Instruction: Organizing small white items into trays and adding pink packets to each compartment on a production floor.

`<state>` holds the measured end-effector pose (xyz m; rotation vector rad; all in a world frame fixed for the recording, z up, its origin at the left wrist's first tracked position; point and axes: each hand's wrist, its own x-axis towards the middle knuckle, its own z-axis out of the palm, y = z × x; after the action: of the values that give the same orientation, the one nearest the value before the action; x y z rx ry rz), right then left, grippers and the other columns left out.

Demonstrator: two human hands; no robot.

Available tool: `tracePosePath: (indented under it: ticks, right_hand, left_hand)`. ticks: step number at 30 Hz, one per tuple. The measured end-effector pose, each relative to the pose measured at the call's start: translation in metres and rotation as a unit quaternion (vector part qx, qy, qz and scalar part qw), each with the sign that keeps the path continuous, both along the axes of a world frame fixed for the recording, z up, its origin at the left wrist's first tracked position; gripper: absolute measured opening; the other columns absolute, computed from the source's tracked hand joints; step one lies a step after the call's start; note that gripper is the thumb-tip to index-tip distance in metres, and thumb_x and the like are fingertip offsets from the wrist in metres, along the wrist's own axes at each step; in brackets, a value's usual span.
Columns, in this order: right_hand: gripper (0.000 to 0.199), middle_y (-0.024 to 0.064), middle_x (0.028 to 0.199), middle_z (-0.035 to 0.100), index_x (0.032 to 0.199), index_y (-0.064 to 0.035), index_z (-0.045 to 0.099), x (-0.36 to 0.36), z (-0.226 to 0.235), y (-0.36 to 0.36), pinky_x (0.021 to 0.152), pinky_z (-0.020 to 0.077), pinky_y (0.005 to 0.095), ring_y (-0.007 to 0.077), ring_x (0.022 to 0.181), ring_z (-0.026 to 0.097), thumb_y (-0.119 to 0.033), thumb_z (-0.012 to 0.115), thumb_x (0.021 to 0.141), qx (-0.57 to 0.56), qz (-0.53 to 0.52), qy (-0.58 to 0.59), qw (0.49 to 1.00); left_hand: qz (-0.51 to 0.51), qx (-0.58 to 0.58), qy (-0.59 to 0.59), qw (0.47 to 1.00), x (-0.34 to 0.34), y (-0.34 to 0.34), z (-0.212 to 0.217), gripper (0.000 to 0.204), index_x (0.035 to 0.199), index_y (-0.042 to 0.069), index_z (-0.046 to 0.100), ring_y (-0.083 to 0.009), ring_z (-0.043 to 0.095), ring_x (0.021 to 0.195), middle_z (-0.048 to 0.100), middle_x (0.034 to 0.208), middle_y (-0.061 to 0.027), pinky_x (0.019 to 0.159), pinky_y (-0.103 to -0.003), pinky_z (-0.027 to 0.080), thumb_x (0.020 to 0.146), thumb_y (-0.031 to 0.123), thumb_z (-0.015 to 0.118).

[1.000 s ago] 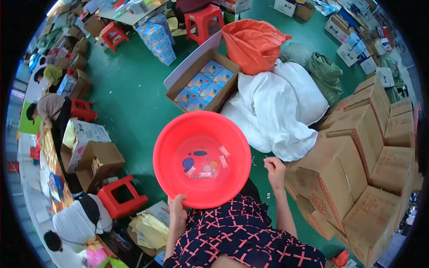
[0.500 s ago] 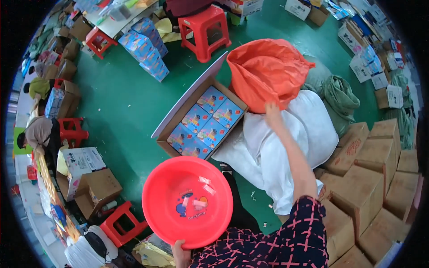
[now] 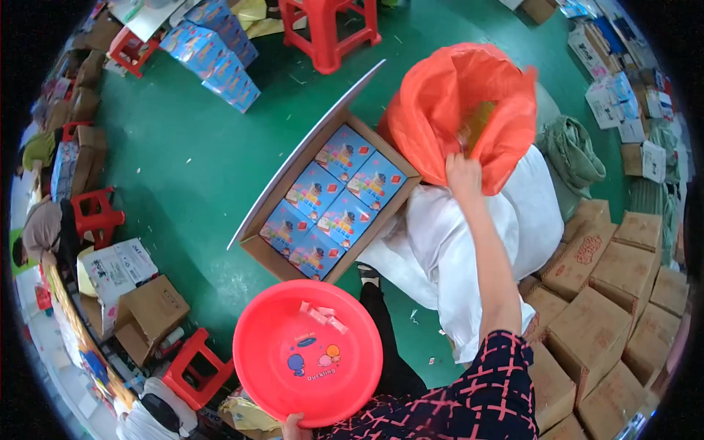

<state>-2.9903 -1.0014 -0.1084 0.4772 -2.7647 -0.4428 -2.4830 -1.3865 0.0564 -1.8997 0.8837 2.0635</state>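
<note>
My left hand (image 3: 295, 426) grips the near rim of a round red plastic basin (image 3: 308, 352) with a small cartoon print and a few pale scraps inside. My right hand (image 3: 463, 176) reaches far forward and holds the edge of an orange plastic bag (image 3: 469, 110), whose mouth gapes open with something yellow inside. The bag rests against a big white sack (image 3: 455, 249). Left of the bag lies an open cardboard carton (image 3: 323, 198) packed with blue printed boxes.
Brown cartons (image 3: 609, 308) are stacked at the right. A red stool (image 3: 326, 29) stands at the far side, another red stool (image 3: 192, 370) near the basin. Blue boxes (image 3: 216, 55) lie on the green floor. People (image 3: 44, 231) sit along the left edge.
My right hand has moved from near my lap up across the white sack to the orange bag and taken its edge. The basin has dropped lower left in view.
</note>
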Motion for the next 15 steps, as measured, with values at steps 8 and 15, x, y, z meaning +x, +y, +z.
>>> tracePosePath:
  ticks: [8,15]
  right_hand:
    - [0.015,0.0064,0.071,0.049,0.080,-0.0088,0.054,0.062,0.051,-0.016,0.063,0.0383,0.0323,0.0207,0.063,0.051,-0.007,0.050,0.066,-0.066,-0.049,-0.059,0.995]
    - [0.021,0.0054,0.075,0.049,0.086,-0.0116,0.058,0.023,0.118,-0.047,0.065,0.0394,0.0322,0.0207,0.068,0.051,-0.007,0.049,0.068,-0.247,-0.022,0.091,0.965]
  left_hand:
    - [-0.064,-0.025,0.006,0.998,-0.072,0.002,0.026,0.053,0.118,0.001,0.038,-0.0267,0.042,0.108,0.044,0.119,-0.0106,0.092,-0.039,0.035,0.068,0.008,0.053]
    - [-0.178,-0.065,0.017,0.982,-0.087,0.003,0.026,0.040,0.108,-0.001,0.045,-0.0234,0.049,0.095,0.051,0.107,-0.0117,0.084,-0.034,0.040,0.070,0.008,0.052]
